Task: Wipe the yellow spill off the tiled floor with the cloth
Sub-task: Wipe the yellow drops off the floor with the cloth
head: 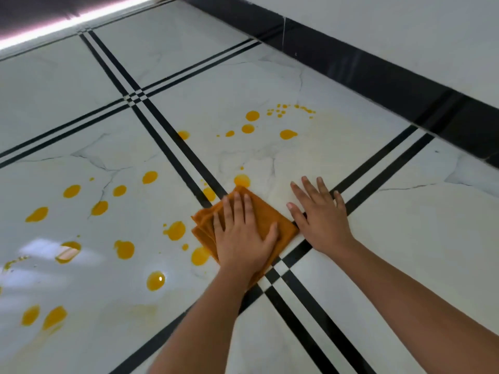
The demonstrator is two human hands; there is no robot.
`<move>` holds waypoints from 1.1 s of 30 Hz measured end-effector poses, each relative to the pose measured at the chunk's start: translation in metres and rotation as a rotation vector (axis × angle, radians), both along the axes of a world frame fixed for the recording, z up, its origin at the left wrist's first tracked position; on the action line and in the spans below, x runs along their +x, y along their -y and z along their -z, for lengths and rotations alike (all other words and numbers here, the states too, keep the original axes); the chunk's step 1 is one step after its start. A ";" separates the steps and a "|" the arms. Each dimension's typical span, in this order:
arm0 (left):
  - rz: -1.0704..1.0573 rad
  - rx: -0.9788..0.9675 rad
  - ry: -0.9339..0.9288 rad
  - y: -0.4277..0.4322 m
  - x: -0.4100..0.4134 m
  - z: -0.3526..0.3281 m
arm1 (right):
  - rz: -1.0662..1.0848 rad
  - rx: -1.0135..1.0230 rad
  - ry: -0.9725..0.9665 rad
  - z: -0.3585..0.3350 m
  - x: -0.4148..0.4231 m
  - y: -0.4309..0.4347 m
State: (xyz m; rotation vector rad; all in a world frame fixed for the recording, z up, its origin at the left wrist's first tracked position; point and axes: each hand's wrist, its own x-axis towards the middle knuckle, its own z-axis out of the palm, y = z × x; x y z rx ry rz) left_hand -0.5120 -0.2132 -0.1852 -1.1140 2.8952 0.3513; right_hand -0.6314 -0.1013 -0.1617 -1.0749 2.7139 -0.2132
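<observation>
An orange folded cloth (266, 211) lies flat on the white tiled floor (405, 238), near a crossing of black stripes. My left hand (243, 236) presses down on the cloth with fingers spread, covering most of it. Beside it, my right hand (321, 217) rests palm-down on the bare tile, touching the cloth's right corner and holding nothing. Yellow spill drops (175, 230) dot the floor left of the cloth, one drop (242, 180) sits just beyond its far corner, and several more drops (252, 116) lie farther ahead. A faint yellowish smear shows on the tile around my right hand.
Double black stripes (172, 147) divide the tiles into large squares. A black skirting (378, 74) and a white wall run along the far right. A bright strip of light (67, 22) lies at the top left. More yellow drops (54, 317) reach the left edge.
</observation>
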 end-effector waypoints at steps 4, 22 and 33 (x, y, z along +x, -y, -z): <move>-0.155 0.017 -0.015 0.056 -0.039 -0.002 | 0.032 -0.024 -0.039 0.018 0.000 0.000; 0.167 -0.047 0.006 0.099 -0.063 0.000 | 0.051 -0.043 -0.080 0.026 0.001 0.000; -0.006 -0.039 0.005 0.095 -0.022 0.001 | 0.053 -0.019 -0.012 0.019 0.003 0.005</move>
